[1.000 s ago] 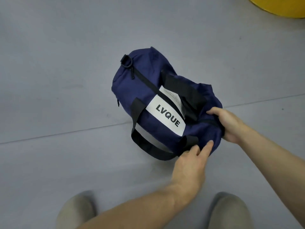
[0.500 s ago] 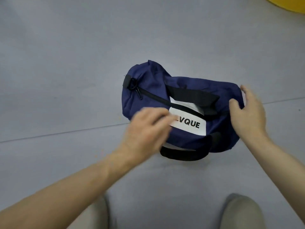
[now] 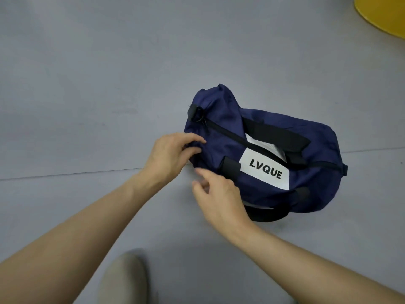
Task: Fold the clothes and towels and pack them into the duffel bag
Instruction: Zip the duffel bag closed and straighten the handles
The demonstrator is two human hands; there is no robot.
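A grey floor (image 3: 87, 84) fills the head view, crossed by a thin seam (image 3: 65, 174) that runs from the left edge toward the right. A yellow curved object (image 3: 385, 14) is cut off by the upper right corner; what it is cannot be told. The toe of a pale shoe (image 3: 125, 279) is seen at the bottom edge, left of centre.

The navy duffel bag (image 3: 317, 150) lies on the floor right of centre, its long side running from upper left to lower right. A black zipper (image 3: 228, 132) is drawn shut along its top, with a black ring (image 3: 198, 113) at the bag's left end. A white label (image 3: 265, 170) printed LVQUE is fixed to the near side, and a pale paper tag (image 3: 265, 145) lies just above it. One black handle (image 3: 276, 132) lies flat over the top; the other black handle (image 3: 269, 215) loops out under the near side.

The left hand (image 3: 171, 156) is set at the bag's left end, its fingers and thumb curled into the navy fabric. The right hand (image 3: 221, 198) is held just below it, in front of the bag's near lower corner, slightly blurred, with fingers loosely bent and nothing seen in them. The two hands are close together but not touching.
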